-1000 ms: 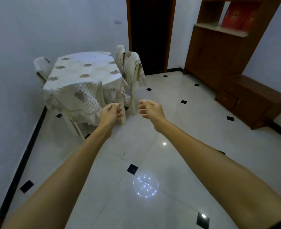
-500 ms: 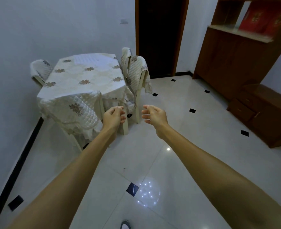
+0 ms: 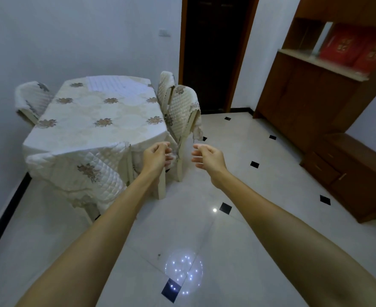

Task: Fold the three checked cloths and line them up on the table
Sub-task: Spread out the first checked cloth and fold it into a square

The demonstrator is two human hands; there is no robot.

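1. The checked cloth [image 3: 118,85] is a pale, gridded patch lying flat at the far end of the table [image 3: 125,129], right by the back edge. It's too far off to tell whether it's one cloth or several, or whether any of it is folded.
2. The table wears a quilted cream tablecloth [image 3: 89,169] with brownish flower patches, and its near side droops down toward the floor.
3. The left hand [image 3: 157,156] is stretched out in front, at the table's near right corner in the picture. Its fingers are loosely curled toward the thumb and there's nothing in them.
4. The right hand [image 3: 207,157] is the same deal: out in the air, fingers loosely curled, empty. It's a little apart from the left one, and neither hand touches the table or the cloth.
5. Two covered chairs [image 3: 183,111] are tucked against the table's right side, and one more chair [image 3: 31,98] sits at the far left by the wall.
6. Behind the table there's a dark doorway [image 3: 213,52].
7. On the right stands a tall wooden cabinet [image 3: 315,96] with red boxes [image 3: 355,49] on its shelf.
8. The floor [image 3: 271,218] is glossy white tile with small black diamonds, and a ring of light dots [image 3: 183,271] reflects between the forearms.
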